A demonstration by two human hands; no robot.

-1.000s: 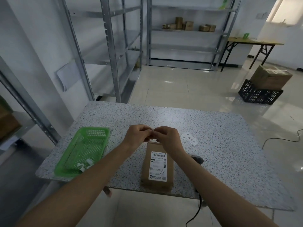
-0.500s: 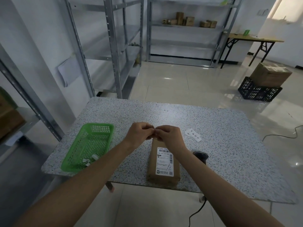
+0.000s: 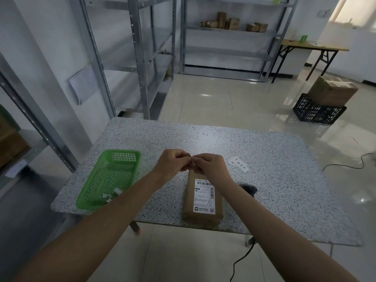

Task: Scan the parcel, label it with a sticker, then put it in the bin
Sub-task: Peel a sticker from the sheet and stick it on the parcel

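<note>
Both forearms are bare to the frame edge, no sleeves; left hand (image 3: 173, 162) and right hand (image 3: 211, 168) wear no gloves, rings or watch.

The brown parcel (image 3: 203, 197) lies flat at the near edge of the speckled surface (image 3: 274, 159), its white barcode label facing up. A small white sticker (image 3: 191, 159) is pinched between both hands just above the parcel's far end. The green bin (image 3: 109, 178) sits well to its left, holding a few white scraps.
</note>
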